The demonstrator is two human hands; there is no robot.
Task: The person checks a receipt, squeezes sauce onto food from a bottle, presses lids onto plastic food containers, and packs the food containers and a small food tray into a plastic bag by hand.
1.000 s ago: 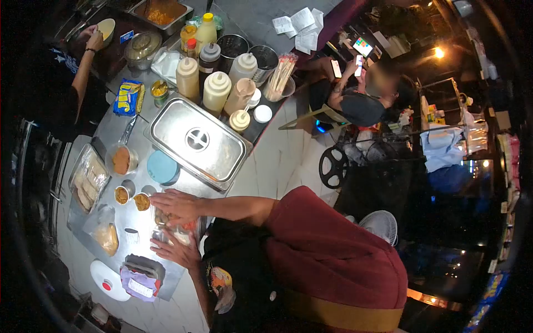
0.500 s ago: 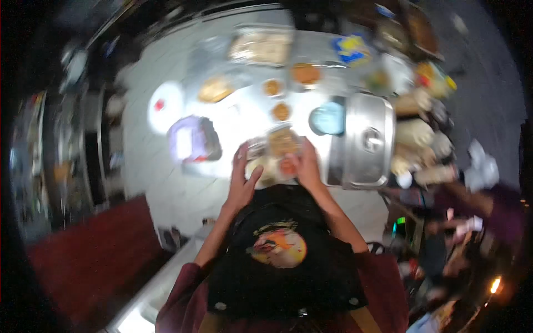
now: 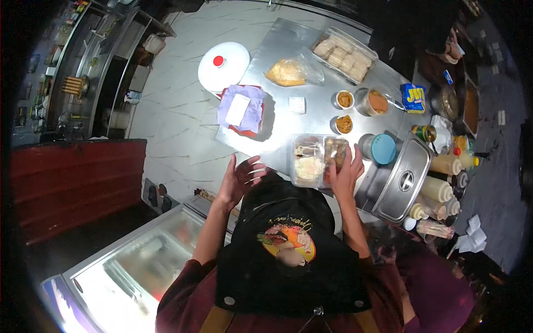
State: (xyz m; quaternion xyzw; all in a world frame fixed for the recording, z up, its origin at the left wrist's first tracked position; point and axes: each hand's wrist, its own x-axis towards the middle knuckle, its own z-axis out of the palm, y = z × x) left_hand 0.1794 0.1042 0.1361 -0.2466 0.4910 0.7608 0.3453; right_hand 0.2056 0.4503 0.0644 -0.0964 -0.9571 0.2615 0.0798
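My left hand is raised off the front edge of the metal table, fingers spread and holding nothing. Fingers apart, my right hand rests over the right side of a clear plastic container with food in compartments. A round white portion shows at its lower left; brown pieces lie at the right, partly under my fingers. Two small cups of orange-brown food stand just behind it. To its right is a jar with a blue lid.
A purple-wrapped box and white lid are at the left. Farther back lie a bagged food and a tray of pale pieces. A steel lidded pan and bottles stand right; another person's hand is at upper right.
The view has swung round to face the table. My left hand has left the container's left side and moved outward; my right hand stays at its right side.
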